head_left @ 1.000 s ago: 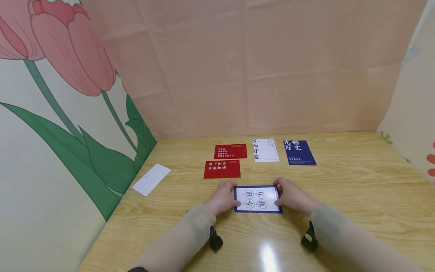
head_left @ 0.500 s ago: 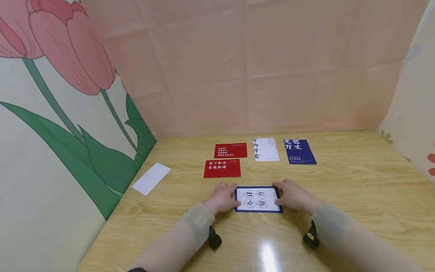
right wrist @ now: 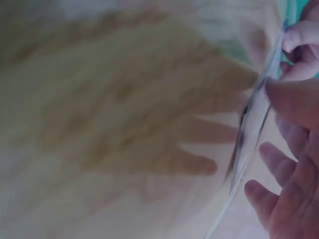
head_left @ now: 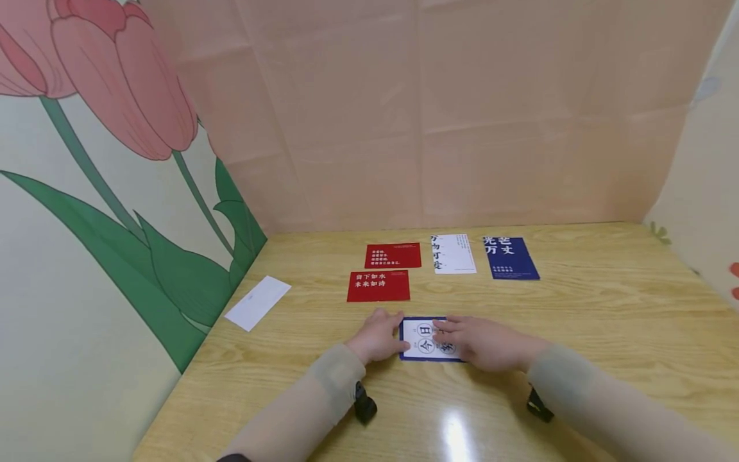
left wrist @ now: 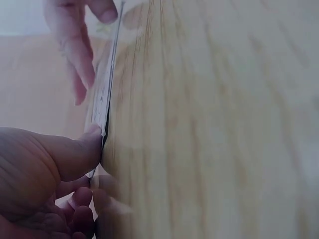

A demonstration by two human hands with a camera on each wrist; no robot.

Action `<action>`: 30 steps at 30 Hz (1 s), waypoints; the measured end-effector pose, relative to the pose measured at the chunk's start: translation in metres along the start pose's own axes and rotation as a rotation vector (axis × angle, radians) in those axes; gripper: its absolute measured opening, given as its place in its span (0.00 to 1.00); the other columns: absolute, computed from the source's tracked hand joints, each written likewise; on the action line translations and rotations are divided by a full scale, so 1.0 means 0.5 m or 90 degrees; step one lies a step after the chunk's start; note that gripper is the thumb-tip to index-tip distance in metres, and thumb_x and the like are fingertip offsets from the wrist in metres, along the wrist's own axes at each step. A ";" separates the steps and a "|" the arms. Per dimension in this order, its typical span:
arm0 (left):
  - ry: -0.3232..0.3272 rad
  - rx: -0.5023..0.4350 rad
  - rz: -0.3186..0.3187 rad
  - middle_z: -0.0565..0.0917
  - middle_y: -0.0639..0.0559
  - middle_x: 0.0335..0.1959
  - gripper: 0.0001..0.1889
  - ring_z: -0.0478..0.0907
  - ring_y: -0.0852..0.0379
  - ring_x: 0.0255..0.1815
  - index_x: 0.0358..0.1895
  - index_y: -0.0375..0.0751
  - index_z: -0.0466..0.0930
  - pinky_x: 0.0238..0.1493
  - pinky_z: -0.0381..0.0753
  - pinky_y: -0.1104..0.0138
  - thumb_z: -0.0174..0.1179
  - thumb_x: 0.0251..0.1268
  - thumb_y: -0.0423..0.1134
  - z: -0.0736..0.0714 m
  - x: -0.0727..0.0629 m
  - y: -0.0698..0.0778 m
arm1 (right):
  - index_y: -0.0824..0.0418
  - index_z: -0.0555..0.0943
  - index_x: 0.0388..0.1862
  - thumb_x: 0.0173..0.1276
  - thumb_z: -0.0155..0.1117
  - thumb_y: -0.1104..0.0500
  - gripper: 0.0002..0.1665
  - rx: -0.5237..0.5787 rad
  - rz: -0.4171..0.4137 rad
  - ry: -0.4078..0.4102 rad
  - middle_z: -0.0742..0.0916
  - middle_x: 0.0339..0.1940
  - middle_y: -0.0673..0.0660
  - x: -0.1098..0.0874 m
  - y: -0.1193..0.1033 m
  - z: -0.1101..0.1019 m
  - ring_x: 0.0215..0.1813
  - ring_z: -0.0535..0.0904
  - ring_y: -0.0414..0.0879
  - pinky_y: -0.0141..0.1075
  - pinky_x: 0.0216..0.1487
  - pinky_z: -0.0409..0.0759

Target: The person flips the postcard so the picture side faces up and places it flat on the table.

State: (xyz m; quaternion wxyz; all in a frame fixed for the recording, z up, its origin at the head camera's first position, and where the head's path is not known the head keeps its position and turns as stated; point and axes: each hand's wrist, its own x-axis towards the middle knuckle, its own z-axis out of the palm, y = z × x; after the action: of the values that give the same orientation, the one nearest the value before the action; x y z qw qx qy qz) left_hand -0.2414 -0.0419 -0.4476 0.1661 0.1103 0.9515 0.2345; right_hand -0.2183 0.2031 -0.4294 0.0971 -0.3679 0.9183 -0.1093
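A white card with a dark blue border and circled Chinese characters (head_left: 426, 355) lies on the table in front of me. My left hand (head_left: 375, 335) pinches its left end, the thumb on top and the fingers at the edge. Over the card's right part, my right hand (head_left: 491, 343) stretches its fingers and hides that end. In the left wrist view the right hand (left wrist: 75, 45) is above the card (left wrist: 102, 102), its fingers extended. The right wrist view has the thumb (right wrist: 294, 102) close to the card's surface (right wrist: 255, 117); contact there cannot be made out.
Beyond the hands lie two red cards, one nearer (head_left: 378, 294) and one farther (head_left: 404, 255), a white card (head_left: 458, 255) and a blue card (head_left: 514, 262). A blank-looking white card (head_left: 257, 303) rests near the table's left edge. A pink backdrop (head_left: 450, 128) rises behind the wooden table (head_left: 612, 289).
My right hand has let go of the card's right edge and moved left over its face, fingers now straighter. The left hand keeps its pinch in the same place.
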 end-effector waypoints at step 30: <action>0.116 -0.056 -0.059 0.69 0.50 0.56 0.39 0.70 0.54 0.52 0.69 0.55 0.65 0.52 0.76 0.59 0.72 0.52 0.47 -0.005 0.050 0.013 | 0.48 0.76 0.64 0.69 0.60 0.48 0.25 -0.095 -0.011 0.007 0.78 0.65 0.54 -0.055 -0.147 0.047 0.62 0.74 0.57 0.52 0.59 0.73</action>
State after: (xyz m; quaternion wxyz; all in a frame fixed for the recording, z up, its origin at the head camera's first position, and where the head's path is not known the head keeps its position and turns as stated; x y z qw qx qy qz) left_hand -0.2643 -0.0301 -0.4492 0.0944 0.0372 0.9555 0.2770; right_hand -0.1446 0.1672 -0.4290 0.0633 -0.3811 0.9213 -0.0432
